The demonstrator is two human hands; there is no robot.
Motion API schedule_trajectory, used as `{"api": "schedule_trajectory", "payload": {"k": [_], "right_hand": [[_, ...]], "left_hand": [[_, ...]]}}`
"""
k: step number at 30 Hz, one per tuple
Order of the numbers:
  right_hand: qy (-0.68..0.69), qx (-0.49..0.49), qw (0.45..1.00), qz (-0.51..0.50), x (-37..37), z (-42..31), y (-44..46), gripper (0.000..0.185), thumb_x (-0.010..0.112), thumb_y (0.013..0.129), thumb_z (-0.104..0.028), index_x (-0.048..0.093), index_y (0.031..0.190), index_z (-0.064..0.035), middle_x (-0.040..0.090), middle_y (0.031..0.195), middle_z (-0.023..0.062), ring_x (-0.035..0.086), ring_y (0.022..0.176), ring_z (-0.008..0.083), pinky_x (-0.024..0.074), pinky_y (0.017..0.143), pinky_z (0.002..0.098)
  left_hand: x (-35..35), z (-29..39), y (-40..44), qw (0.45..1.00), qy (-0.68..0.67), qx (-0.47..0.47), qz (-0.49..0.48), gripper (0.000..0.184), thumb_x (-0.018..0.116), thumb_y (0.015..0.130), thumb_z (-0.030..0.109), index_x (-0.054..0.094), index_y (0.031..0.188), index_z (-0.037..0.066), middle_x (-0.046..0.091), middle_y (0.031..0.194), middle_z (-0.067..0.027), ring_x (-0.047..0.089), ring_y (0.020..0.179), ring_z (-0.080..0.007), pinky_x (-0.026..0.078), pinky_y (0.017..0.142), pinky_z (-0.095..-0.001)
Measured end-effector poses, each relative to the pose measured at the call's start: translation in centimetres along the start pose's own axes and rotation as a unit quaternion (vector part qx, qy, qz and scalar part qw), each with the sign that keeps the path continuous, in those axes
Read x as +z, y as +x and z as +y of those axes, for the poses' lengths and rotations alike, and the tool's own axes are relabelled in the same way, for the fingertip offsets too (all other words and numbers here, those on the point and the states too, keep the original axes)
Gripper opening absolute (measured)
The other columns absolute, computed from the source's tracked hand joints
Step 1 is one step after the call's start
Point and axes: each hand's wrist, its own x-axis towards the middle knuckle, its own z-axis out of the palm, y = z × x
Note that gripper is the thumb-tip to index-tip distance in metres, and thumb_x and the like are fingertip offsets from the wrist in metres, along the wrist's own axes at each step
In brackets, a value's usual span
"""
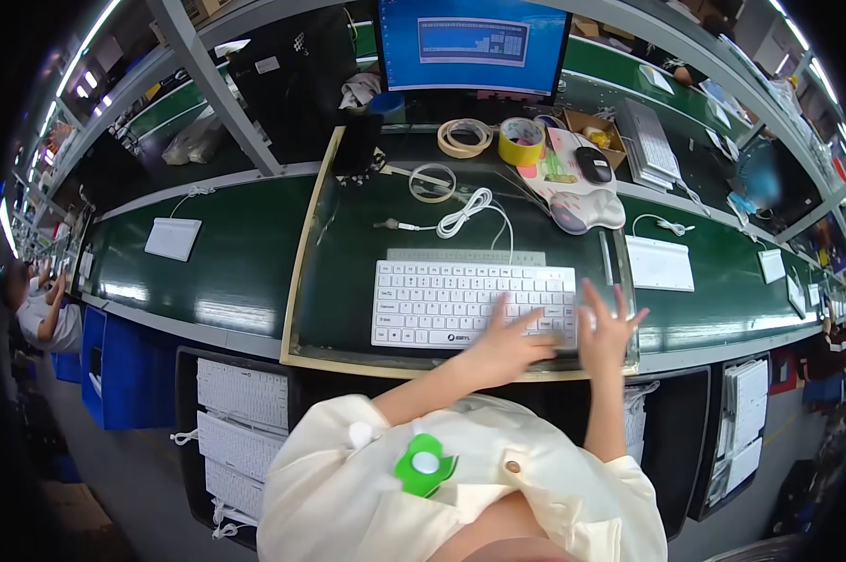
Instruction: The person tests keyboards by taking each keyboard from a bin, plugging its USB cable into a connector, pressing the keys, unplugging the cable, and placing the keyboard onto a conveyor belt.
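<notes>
A white keyboard (441, 304) lies flat on the framed work board, its coiled white cable (465, 214) behind it. Over the right part of the keys is my left hand (512, 345), fingers spread and slightly blurred, holding nothing. My right hand (605, 328) is at the keyboard's right edge with its fingers apart and nothing in them. A clear ruler (530, 258) lies along the keyboard's back edge. The monitor (474, 47) shows a window with a keyboard layout, some of its keys coloured blue.
Behind are tape rolls (521, 140), a black mouse (592, 165) on a patterned pad (573, 192), and stacked keyboards (649, 145). White keyboards sit on the green belt at left (173, 239) and right (659, 263). Bins of keyboards (243, 393) stand below. People are at both far sides.
</notes>
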Motion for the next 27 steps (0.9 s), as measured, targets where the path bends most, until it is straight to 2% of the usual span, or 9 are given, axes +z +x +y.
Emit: {"api": "schedule_trajectory", "payload": {"k": [6, 10, 15, 16, 20, 23, 24, 26, 27], "right_hand": [[0.087, -0.17, 0.976, -0.105, 1.4, -4.6, -1.1, 0.042, 0.062, 0.081, -0.034, 0.056, 0.121, -0.0236, 0.061, 0.115, -0.0062, 0.033, 0.129, 0.0315, -0.0044, 0.104, 0.0639], [0.045, -0.012, 0.998, -0.048, 0.2, 0.4, -1.3, 0.041, 0.062, 0.082, -0.03, 0.056, 0.122, -0.0213, 0.067, 0.101, -0.005, 0.039, 0.124, 0.0298, 0.0015, 0.105, 0.0625], [0.135, -0.164, 0.976, -0.056, -0.1, -2.6, -1.7, 0.04, 0.065, 0.079, -0.025, 0.058, 0.118, -0.0217, 0.066, 0.101, 0.0013, 0.044, 0.119, 0.0302, 0.0171, 0.106, 0.0561], [0.156, -0.155, 0.974, -0.059, -0.1, -2.9, -1.8, 0.033, 0.065, 0.079, -0.019, 0.062, 0.111, -0.0207, 0.066, 0.099, 0.0024, 0.047, 0.114, 0.0327, 0.0275, 0.102, 0.0535], [0.09, -0.011, 0.996, 0.025, -0.1, 2.2, -3.1, 0.026, 0.065, 0.077, -0.012, 0.066, 0.104, -0.0138, 0.066, 0.094, 0.0065, 0.051, 0.104, 0.0355, 0.0352, 0.096, 0.0496], [0.146, 0.077, 0.986, -0.01, 0.3, 2.7, -2.0, 0.026, 0.061, 0.082, -0.018, 0.064, 0.107, -0.0112, 0.062, 0.108, 0.0099, 0.049, 0.107, 0.037, 0.0348, 0.097, 0.0448], [0.082, 0.052, 0.995, -0.011, 1.3, 2.6, -1.1, 0.029, 0.059, 0.084, -0.021, 0.062, 0.11, -0.0094, 0.06, 0.112, 0.0099, 0.048, 0.109, 0.0356, 0.0344, 0.098, 0.043], [-0.044, 0.0, 0.999, -0.018, 4.1, 2.6, 0.2, 0.035, 0.054, 0.089, -0.027, 0.057, 0.116, -0.0058, 0.056, 0.12, 0.0101, 0.048, 0.112, 0.0328, 0.0335, 0.099, 0.0394], [0.187, 0.073, 0.979, -0.021, 4.4, 2.4, 0.5, 0.039, 0.051, 0.09, -0.03, 0.054, 0.119, -0.0038, 0.053, 0.123, 0.0111, 0.047, 0.113, 0.0305, 0.0325, 0.1, 0.0382]], "left_hand": [[-5.9, -2.9, -14.9, 0.959, 0.022, -0.262, 0.105, 0.026, 0.056, 0.075, 0.005, 0.07, 0.091, 0.021, 0.065, 0.107, 0.0092, 0.035, 0.126, -0.0262, 0.008, 0.102, -0.0681], [-6.9, -4.7, -19.8, 0.899, 0.047, -0.393, 0.188, 0.021, 0.058, 0.079, 0.008, 0.07, 0.092, 0.019, 0.066, 0.105, 0.0006, 0.04, 0.123, -0.0288, 0.008, 0.105, -0.0634], [-8.1, -8.3, -14.1, 0.905, 0.057, -0.34, 0.248, 0.025, 0.056, 0.084, 0.016, 0.063, 0.109, 0.016, 0.059, 0.118, -0.0032, 0.047, 0.117, -0.0266, 0.023, 0.106, -0.0508], [-9.1, -8.1, -12.9, 0.914, 0.049, -0.343, 0.21, 0.033, 0.058, 0.084, 0.02, 0.058, 0.116, 0.013, 0.05, 0.13, -0.0073, 0.046, 0.118, -0.028, 0.032, 0.102, -0.045], [-9.4, -8.4, -12.1, 0.866, -0.104, -0.438, 0.216, 0.047, 0.064, 0.08, 0.03, 0.055, 0.12, 0.007, 0.036, 0.14, -0.016, 0.043, 0.123, -0.0312, 0.04, 0.097, -0.0353], [-8.5, -10.3, -12.6, 0.86, -0.025, -0.481, 0.171, 0.048, 0.066, 0.079, 0.034, 0.057, 0.117, 0.006, 0.035, 0.14, -0.0166, 0.041, 0.124, -0.0309, 0.042, 0.094, -0.0368], [-6.5, -12.6, -13.5, 0.889, 0.025, -0.405, 0.212, 0.046, 0.067, 0.079, 0.03, 0.058, 0.113, 0.001, 0.046, 0.133, -0.0144, 0.058, 0.105, -0.027, 0.049, 0.082, -0.0333], [-8.1, -10.8, -12.0, 0.827, -0.215, -0.456, 0.247, 0.043, 0.067, 0.08, 0.023, 0.056, 0.114, -0.001, 0.054, 0.121, -0.0131, 0.061, 0.085, -0.0199, 0.05, 0.074, -0.0284], [-8.7, -10.1, -11.5, 0.775, -0.328, -0.473, 0.262, 0.042, 0.067, 0.081, 0.02, 0.056, 0.115, -0.003, 0.058, 0.115, -0.0125, 0.063, 0.074, -0.0164, 0.05, 0.07, -0.026]]}}
